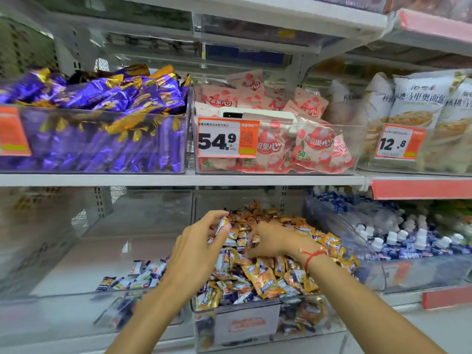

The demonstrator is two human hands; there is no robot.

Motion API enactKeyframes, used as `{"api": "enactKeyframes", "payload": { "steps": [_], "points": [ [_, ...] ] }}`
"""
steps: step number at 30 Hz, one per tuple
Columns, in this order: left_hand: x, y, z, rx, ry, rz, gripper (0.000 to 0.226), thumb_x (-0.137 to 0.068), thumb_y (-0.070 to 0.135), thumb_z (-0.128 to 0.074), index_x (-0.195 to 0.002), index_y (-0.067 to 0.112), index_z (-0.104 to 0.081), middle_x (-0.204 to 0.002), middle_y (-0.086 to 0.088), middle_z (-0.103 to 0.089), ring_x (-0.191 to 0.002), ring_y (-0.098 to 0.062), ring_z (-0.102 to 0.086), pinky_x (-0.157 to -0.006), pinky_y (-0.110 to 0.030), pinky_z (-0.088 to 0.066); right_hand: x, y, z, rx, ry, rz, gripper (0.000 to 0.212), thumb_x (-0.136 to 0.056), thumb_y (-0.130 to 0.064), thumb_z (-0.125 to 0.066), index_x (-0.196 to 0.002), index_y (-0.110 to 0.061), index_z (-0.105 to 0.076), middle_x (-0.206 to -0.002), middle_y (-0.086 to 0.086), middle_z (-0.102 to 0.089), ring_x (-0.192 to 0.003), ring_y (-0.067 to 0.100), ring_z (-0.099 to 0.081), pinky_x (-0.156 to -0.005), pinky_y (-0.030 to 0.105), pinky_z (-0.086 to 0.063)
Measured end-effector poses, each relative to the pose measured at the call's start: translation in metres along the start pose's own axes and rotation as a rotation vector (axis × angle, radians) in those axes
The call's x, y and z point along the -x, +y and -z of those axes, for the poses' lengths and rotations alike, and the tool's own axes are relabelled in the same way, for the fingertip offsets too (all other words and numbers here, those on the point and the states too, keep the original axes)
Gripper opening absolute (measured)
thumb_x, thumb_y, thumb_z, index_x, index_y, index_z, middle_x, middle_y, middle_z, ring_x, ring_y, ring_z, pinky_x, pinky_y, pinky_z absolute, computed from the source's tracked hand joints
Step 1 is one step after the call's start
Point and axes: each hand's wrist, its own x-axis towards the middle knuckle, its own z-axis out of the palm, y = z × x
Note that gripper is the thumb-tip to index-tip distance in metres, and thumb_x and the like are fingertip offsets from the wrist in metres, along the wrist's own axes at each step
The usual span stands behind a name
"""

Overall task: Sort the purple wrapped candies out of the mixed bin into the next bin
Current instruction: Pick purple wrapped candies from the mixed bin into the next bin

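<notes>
The mixed bin [245,325] on the lower shelf is heaped with orange and purple-and-white wrapped candies [270,279]. To its left stands a clear bin [58,297] holding a small pile of purple-and-white candies [138,275]. My left hand [196,251] hovers over the heap and pinches one small candy [222,224] between thumb and fingertips. My right hand [278,241], with a red string on the wrist, lies on the heap with its fingers curled into the candies; what they hold is hidden.
A shelf board [178,179] runs just above the hands, carrying a bin of large purple packets [97,123] and a bin of pink packets [293,139] with a price tag. A slanted clear bin of blue-white items [398,241] stands to the right.
</notes>
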Motion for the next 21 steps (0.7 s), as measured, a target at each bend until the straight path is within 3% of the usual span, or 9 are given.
{"api": "enactKeyframes", "payload": {
  "steps": [2, 4, 6, 9, 12, 15, 17, 19, 21],
  "points": [
    [0.002, 0.002, 0.001, -0.033, -0.030, 0.009, 0.031, -0.095, 0.039, -0.054, -0.126, 0.036, -0.057, -0.119, 0.017, -0.063, -0.100, 0.002, -0.057, -0.088, -0.025, -0.049, 0.034, -0.018, 0.023, 0.077, 0.150, -0.004, 0.041, -0.084, -0.048, -0.067, -0.104, -0.012, -0.068, -0.108, 0.006, -0.066, -0.092, 0.023, -0.062, -0.073, 0.034, -0.051],
    [0.002, 0.004, 0.007, -0.045, -0.034, -0.008, 0.031, -0.093, 0.040, -0.057, -0.124, 0.036, -0.060, -0.114, 0.018, -0.065, -0.098, 0.004, -0.057, -0.088, -0.026, -0.050, 0.053, -0.003, 0.017, 0.119, 0.245, -0.078, 0.032, -0.087, -0.046, -0.065, -0.107, -0.022, -0.068, -0.114, 0.002, -0.065, -0.101, 0.023, -0.062, -0.075, 0.033, -0.050],
    [0.000, 0.004, 0.013, -0.039, -0.020, -0.015, 0.028, -0.092, 0.042, -0.059, -0.119, 0.038, -0.062, -0.106, 0.019, -0.068, -0.097, 0.004, -0.060, -0.089, -0.031, -0.052, 0.064, 0.014, 0.016, 0.165, 0.276, -0.080, 0.025, -0.088, -0.044, -0.064, -0.110, -0.034, -0.065, -0.122, -0.004, -0.063, -0.106, 0.022, -0.061, -0.078, 0.032, -0.050],
    [-0.002, 0.000, 0.022, -0.015, 0.001, 0.001, 0.025, -0.091, 0.042, -0.059, -0.116, 0.038, -0.064, -0.102, 0.019, -0.069, -0.098, 0.003, -0.062, -0.088, -0.035, -0.052, 0.073, 0.007, 0.030, 0.102, 0.323, 0.000, 0.032, -0.087, -0.047, -0.065, -0.117, -0.040, -0.060, -0.131, -0.008, -0.060, -0.107, 0.020, -0.062, -0.083, 0.034, -0.051],
    [0.000, -0.010, 0.031, 0.025, 0.013, 0.026, 0.024, -0.092, 0.042, -0.058, -0.115, 0.039, -0.064, -0.103, 0.023, -0.068, -0.099, 0.004, -0.061, -0.091, -0.037, -0.052, 0.068, -0.028, 0.029, -0.029, 0.311, 0.117, 0.020, -0.089, -0.045, -0.063, -0.105, -0.034, -0.067, -0.126, -0.005, -0.064, -0.085, 0.013, -0.067, -0.079, 0.032, -0.051],
    [0.005, -0.020, 0.039, 0.076, 0.034, 0.056, 0.020, -0.092, 0.040, -0.059, -0.110, 0.038, -0.066, -0.096, 0.025, -0.070, -0.093, 0.009, -0.062, -0.091, -0.036, -0.052, 0.056, -0.070, 0.014, -0.039, 0.266, 0.236, 0.027, -0.086, -0.049, -0.066, -0.099, -0.027, -0.072, -0.092, -0.006, -0.070, -0.060, 0.009, -0.054, -0.076, 0.031, -0.049],
    [0.007, -0.024, 0.043, 0.093, 0.046, 0.063, 0.019, -0.092, 0.038, -0.059, -0.110, 0.036, -0.067, -0.095, 0.023, -0.071, -0.093, 0.008, -0.063, -0.090, -0.036, -0.053, 0.044, -0.088, -0.001, 0.100, 0.206, 0.212, 0.038, -0.082, -0.052, -0.069, -0.106, -0.022, -0.070, -0.078, -0.004, -0.062, -0.070, 0.015, -0.055, -0.072, 0.030, -0.042],
    [0.007, -0.028, 0.044, 0.093, 0.041, 0.060, 0.020, -0.092, 0.037, -0.059, -0.110, 0.034, -0.068, -0.097, 0.022, -0.071, -0.093, 0.007, -0.063, -0.088, -0.036, -0.054, 0.030, -0.093, -0.014, 0.182, 0.189, 0.158, 0.045, -0.081, -0.047, -0.073, -0.109, -0.013, -0.065, -0.096, 0.004, -0.066, -0.093, 0.024, -0.061, -0.070, 0.031, -0.042],
    [0.007, -0.032, 0.044, 0.084, 0.024, 0.056, 0.021, -0.092, 0.039, -0.059, -0.111, 0.034, -0.068, -0.098, 0.023, -0.070, -0.094, 0.006, -0.063, -0.087, -0.037, -0.054, 0.021, -0.091, -0.019, 0.178, 0.181, 0.128, 0.047, -0.081, -0.043, -0.074, -0.112, -0.010, -0.061, -0.109, 0.007, -0.064, -0.103, 0.027, -0.060, -0.074, 0.034, -0.046]
  ]
}}
